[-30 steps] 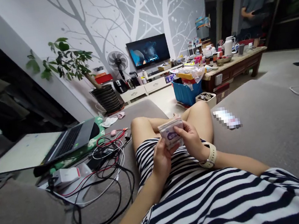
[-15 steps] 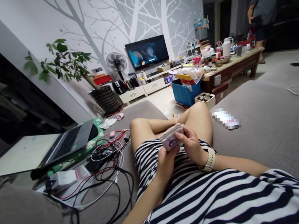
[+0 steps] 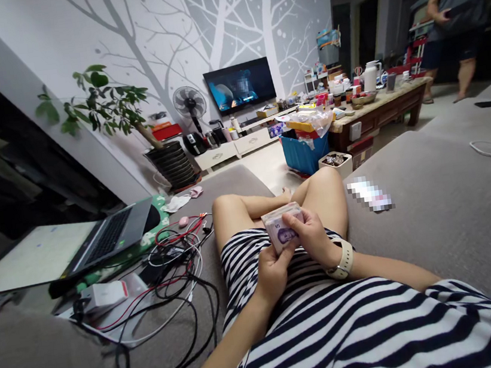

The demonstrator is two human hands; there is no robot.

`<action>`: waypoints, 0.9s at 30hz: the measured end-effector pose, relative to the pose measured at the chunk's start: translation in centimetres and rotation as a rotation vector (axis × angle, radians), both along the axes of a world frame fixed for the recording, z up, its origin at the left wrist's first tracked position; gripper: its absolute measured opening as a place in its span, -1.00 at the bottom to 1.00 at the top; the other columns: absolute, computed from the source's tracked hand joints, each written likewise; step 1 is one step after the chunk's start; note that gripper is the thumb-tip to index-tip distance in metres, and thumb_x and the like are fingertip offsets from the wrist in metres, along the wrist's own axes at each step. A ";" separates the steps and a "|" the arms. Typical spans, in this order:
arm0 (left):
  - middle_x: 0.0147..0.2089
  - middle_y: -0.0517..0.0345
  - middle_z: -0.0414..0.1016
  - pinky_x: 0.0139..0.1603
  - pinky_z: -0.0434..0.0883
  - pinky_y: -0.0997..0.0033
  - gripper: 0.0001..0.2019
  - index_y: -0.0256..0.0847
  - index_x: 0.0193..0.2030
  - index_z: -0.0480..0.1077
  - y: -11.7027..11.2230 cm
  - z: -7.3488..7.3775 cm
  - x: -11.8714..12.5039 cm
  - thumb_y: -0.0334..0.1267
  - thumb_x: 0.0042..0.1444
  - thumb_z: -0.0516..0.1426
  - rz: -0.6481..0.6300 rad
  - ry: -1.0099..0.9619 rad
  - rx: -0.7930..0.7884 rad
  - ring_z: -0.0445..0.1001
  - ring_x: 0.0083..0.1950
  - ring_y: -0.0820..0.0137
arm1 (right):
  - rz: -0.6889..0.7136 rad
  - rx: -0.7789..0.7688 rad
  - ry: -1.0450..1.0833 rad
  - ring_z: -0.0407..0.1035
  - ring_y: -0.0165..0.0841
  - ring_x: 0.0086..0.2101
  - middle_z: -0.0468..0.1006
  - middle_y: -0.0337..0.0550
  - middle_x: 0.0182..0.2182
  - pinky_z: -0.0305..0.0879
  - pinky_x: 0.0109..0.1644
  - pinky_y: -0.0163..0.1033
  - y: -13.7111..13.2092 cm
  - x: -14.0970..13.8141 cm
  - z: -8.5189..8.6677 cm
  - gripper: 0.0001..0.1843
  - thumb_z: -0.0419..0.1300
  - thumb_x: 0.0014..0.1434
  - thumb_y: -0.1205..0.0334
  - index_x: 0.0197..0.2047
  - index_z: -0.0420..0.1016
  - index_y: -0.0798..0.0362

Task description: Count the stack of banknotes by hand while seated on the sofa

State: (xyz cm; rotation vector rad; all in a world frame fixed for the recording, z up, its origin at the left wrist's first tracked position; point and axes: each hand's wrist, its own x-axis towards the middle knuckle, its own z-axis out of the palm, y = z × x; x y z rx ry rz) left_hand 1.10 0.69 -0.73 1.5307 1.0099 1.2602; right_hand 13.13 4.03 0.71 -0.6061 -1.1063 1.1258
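Observation:
A stack of banknotes (image 3: 282, 231), its top note purplish with a 5 and a portrait, is held above my lap. My left hand (image 3: 274, 271) grips its lower edge, thumb on the front. Around the right side closes my right hand (image 3: 313, 235), its thumb pressed on the face of the top note. The fingers behind the stack are hidden. A pale watch strap (image 3: 345, 259) circles my right wrist. Striped cloth (image 3: 247, 262) covers my lap below the hands.
Left of me on the sofa lie tangled cables (image 3: 180, 277), a white box (image 3: 105, 293) and an open laptop (image 3: 111, 235). A lit, blurred phone-like object (image 3: 370, 193) rests at right. Beyond stand a blue bin (image 3: 302, 152) and a cluttered table (image 3: 380, 109). A person (image 3: 458, 11) stands far right.
The stack has tipped more upright toward me, so the top note's portrait shows more fully. Both hands keep hold of it. The person at far right has moved further right.

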 end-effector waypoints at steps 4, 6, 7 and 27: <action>-0.34 0.06 0.59 -0.07 0.38 0.29 -0.78 -0.26 -0.27 0.59 -0.2 0.0 0.1 -0.18 -0.01 0.24 0.024 -0.075 -0.004 0.50 -0.19 0.17 | 0.042 -0.017 -0.023 0.35 -0.37 -0.44 0.53 -0.19 -0.42 0.31 -0.35 -0.28 0.3 0.0 -0.2 -0.67 0.28 0.03 -0.03 -0.33 0.50 0.10; -0.33 0.03 0.59 -0.09 0.40 0.28 -0.77 -0.28 -0.30 0.59 -0.3 0.3 0.2 -0.17 -0.05 0.27 0.030 -0.127 -0.065 0.51 -0.19 0.16 | 0.032 -0.001 -0.019 0.34 -0.37 -0.44 0.53 -0.19 -0.42 0.31 -0.35 -0.29 0.2 0.1 -0.1 -0.68 0.27 0.04 -0.03 -0.33 0.50 0.09; -0.32 0.02 0.59 -0.11 0.41 0.27 -0.76 -0.28 -0.31 0.58 -0.4 0.4 0.3 -0.15 -0.07 0.27 0.028 -0.148 -0.106 0.51 -0.19 0.15 | 0.017 0.014 -0.015 0.34 -0.38 -0.44 0.52 -0.20 -0.42 0.30 -0.35 -0.29 0.1 0.1 -0.1 -0.69 0.27 0.05 -0.02 -0.33 0.50 0.09; -0.21 -0.02 0.59 -0.14 0.51 0.12 -0.71 -0.28 -0.26 0.51 0.4 0.0 0.7 -0.10 -0.05 0.22 0.006 -0.508 -0.408 0.49 -0.03 0.09 | 0.062 -0.036 -0.076 0.18 -0.43 -0.52 0.35 -0.26 -0.59 0.16 -0.43 -0.31 1.9 0.2 -0.7 -0.46 0.10 0.08 -0.26 -0.50 0.39 0.10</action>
